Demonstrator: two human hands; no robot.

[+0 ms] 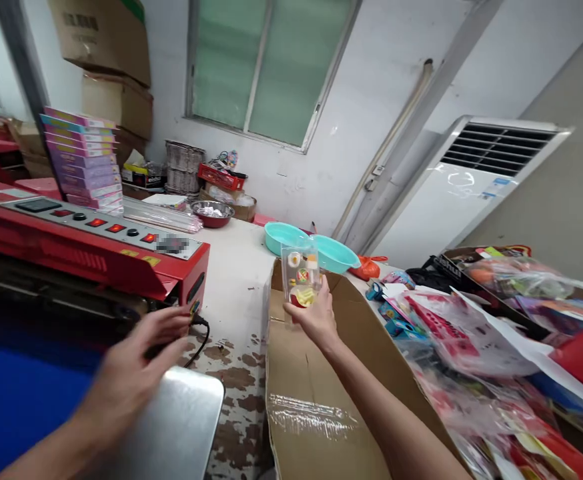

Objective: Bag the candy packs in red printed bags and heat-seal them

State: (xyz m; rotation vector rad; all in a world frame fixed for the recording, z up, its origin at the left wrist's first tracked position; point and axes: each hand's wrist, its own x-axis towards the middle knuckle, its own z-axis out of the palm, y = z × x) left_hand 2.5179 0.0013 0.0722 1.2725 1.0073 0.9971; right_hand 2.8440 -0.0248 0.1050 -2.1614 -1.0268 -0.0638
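My right hand (317,313) grips a clear plastic blister pack (300,272) by its lower part. Small toy food pieces show through it, one like a fried egg and one like yellow fries. The pack is upright above the far end of an open cardboard box (311,373). My left hand (134,363), slightly blurred, has its fingers stretched out and apart, with nothing visible in it. It hovers near the front corner of a red machine (186,280), over a silver metal plate (181,413) beside a blue surface (26,393).
Two turquoise basins (339,253) stand beyond the box. To its right is a heap of plastic packaging (451,333). A black cable (204,340) hangs from the machine. Further back are stacked pink and purple boxes (89,160) and a metal bowl (212,213).
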